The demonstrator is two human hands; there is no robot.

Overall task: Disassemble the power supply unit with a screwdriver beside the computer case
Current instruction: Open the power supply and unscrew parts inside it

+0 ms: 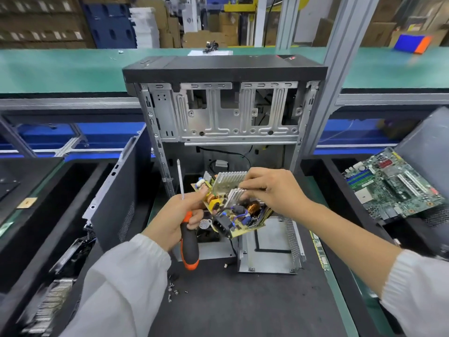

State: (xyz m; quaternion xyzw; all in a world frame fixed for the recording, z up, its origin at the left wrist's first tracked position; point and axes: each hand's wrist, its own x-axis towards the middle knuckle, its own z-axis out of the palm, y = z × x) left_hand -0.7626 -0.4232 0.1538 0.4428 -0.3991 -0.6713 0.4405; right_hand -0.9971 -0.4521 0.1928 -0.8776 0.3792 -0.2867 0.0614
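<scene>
- The screwdriver [189, 242] has a black handle with orange at the collar and butt, and a silver shaft.
- The circuit board [233, 210] is tan-yellow, carrying silver ribbed heatsinks, copper-coloured coils, a yellow block, a black socket and blue and purple wires.
- The computer case [223, 110] is bare grey metal inside with a black front panel bearing a small red mark.
- The metal housing [272, 246] is grey, with a perforated dotted side.
- The motherboard [391, 186] is green, with blue and red parts.
- The sleeves [126, 283] are white.
- The mat [243, 307] is black; the bench top [60, 66] is green.
</scene>
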